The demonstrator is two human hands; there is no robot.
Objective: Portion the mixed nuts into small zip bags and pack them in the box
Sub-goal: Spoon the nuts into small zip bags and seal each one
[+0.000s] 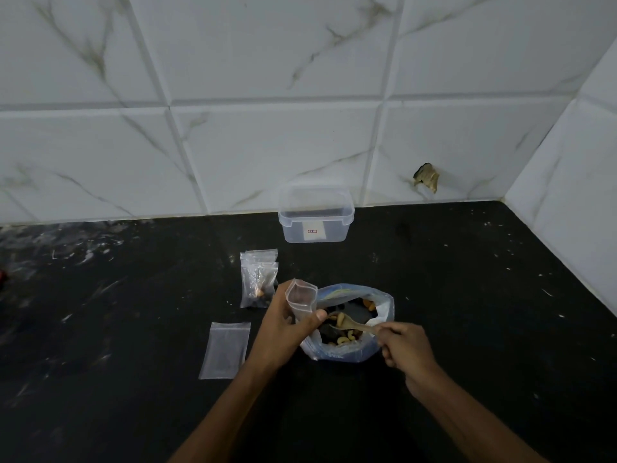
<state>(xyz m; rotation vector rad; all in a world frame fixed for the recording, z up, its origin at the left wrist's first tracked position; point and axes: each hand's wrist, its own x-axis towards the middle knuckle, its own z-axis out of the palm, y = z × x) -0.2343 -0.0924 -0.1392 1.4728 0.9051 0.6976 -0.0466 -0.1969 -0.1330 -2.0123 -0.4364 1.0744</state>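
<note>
My left hand (283, 324) grips a small clear zip bag (302, 299), upright with its mouth open, beside the big bag of mixed nuts (354, 324). In my right hand (402, 347) is a wooden spoon (350, 324), pinched by its handle, with its bowl down among the cashews and dark nuts. Two small zip bags holding nuts (258, 279) lie stacked to the left. One flat zip bag with nothing in it (225, 350) lies nearer me. The clear plastic box (315, 215) stands open by the wall.
The dark stone counter (484, 295) meets a white marble-tiled wall behind and on the right. A hole with a brownish scrap (426, 177) marks the back wall. Something red (2, 277) shows at the far left edge.
</note>
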